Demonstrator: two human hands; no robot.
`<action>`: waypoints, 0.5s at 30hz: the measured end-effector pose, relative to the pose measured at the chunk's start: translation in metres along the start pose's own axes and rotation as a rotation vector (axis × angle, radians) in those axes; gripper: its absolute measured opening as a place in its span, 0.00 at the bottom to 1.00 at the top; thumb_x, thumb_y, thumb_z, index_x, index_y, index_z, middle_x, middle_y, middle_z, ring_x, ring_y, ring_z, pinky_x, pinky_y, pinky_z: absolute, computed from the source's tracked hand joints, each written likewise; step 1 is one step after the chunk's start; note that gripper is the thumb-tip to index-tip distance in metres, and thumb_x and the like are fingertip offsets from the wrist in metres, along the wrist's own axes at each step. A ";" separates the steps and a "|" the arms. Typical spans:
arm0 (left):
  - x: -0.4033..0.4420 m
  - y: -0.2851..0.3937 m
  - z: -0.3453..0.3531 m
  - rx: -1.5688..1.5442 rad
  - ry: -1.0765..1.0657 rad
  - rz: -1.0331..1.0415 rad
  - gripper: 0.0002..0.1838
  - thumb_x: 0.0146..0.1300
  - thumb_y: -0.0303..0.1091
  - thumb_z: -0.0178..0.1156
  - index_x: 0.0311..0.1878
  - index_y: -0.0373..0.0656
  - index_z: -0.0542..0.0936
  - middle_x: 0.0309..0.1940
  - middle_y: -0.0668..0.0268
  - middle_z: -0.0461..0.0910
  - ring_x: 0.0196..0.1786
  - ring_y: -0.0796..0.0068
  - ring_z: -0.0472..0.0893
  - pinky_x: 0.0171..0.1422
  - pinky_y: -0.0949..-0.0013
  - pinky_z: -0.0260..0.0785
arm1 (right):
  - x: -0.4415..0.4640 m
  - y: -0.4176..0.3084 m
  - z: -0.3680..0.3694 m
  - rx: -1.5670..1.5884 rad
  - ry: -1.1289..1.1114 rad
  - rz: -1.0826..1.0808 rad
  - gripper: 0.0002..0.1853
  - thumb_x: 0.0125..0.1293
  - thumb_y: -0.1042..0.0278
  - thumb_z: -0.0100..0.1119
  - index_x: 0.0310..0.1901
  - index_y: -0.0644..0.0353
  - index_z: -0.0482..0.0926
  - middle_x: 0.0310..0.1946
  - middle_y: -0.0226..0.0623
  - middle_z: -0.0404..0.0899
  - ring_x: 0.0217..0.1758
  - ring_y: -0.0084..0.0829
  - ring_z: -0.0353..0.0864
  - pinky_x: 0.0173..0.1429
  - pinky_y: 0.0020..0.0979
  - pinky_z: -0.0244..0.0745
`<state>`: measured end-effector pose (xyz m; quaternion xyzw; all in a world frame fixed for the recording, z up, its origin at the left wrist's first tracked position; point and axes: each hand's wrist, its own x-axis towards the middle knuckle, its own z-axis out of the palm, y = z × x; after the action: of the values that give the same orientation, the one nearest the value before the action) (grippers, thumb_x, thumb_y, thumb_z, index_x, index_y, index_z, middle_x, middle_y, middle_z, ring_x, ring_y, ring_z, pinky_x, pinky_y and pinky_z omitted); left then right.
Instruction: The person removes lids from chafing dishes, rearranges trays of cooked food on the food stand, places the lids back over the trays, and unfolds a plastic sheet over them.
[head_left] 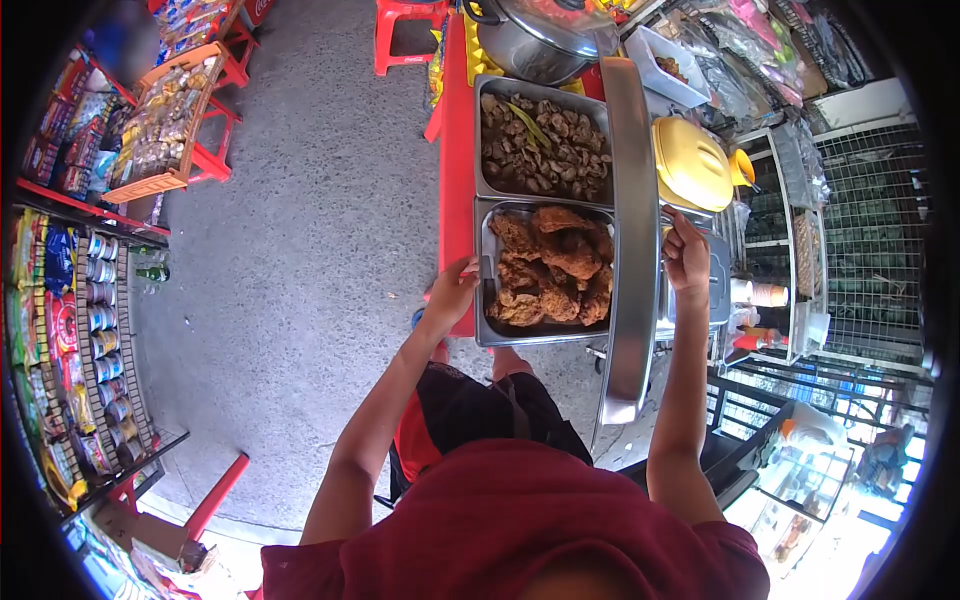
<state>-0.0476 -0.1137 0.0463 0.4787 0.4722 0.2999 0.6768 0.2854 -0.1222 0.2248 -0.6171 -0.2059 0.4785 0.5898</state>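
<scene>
Pieces of browned fried chicken point(545, 255) fill the nearer metal tray point(515, 338). My left hand point(455, 292) has its fingers closed on this tray's left rim. Behind it, a second metal tray point(486, 150) contains small dark-brown cooked pieces point(550, 150) with a long green pepper point(528, 125) on top. A long stainless-steel panel point(630, 250) runs along the right of both trays and overlaps their edges. My right hand point(687, 255) is just right of that panel, fingers curled; what they grip, if anything, cannot be made out.
A large lidded pot point(545, 40) stands behind the trays on the red table point(457, 190). A yellow-lidded container point(692, 165) and a white bin point(668, 68) sit to the right. Snack racks point(100, 330) line the left; a red stool point(405, 40) is at the back.
</scene>
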 end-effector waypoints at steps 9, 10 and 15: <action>-0.009 -0.001 -0.002 -0.006 0.017 0.010 0.20 0.60 0.26 0.50 0.57 0.37 0.69 0.45 0.61 0.74 0.44 0.75 0.75 0.46 0.74 0.68 | 0.012 0.010 -0.006 -0.053 -0.068 -0.031 0.13 0.66 0.63 0.48 0.47 0.60 0.74 0.15 0.18 0.51 0.15 0.13 0.52 0.23 0.22 0.60; -0.009 -0.003 -0.002 -0.006 0.017 0.010 0.20 0.60 0.26 0.50 0.57 0.37 0.69 0.45 0.61 0.74 0.44 0.75 0.75 0.46 0.74 0.68 | 0.012 0.011 -0.005 -0.056 -0.080 -0.033 0.13 0.66 0.63 0.48 0.46 0.60 0.75 0.15 0.17 0.51 0.14 0.13 0.51 0.23 0.22 0.61; -0.013 -0.011 -0.007 0.050 0.014 0.024 0.19 0.60 0.26 0.50 0.55 0.37 0.70 0.41 0.63 0.73 0.41 0.76 0.75 0.43 0.75 0.68 | 0.007 0.015 0.009 -0.036 -0.015 -0.069 0.13 0.65 0.68 0.49 0.46 0.68 0.74 0.16 0.18 0.53 0.17 0.13 0.52 0.22 0.18 0.53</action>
<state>-0.0592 -0.1261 0.0403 0.4987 0.4787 0.2994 0.6577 0.2764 -0.1148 0.2094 -0.6165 -0.2398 0.4588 0.5932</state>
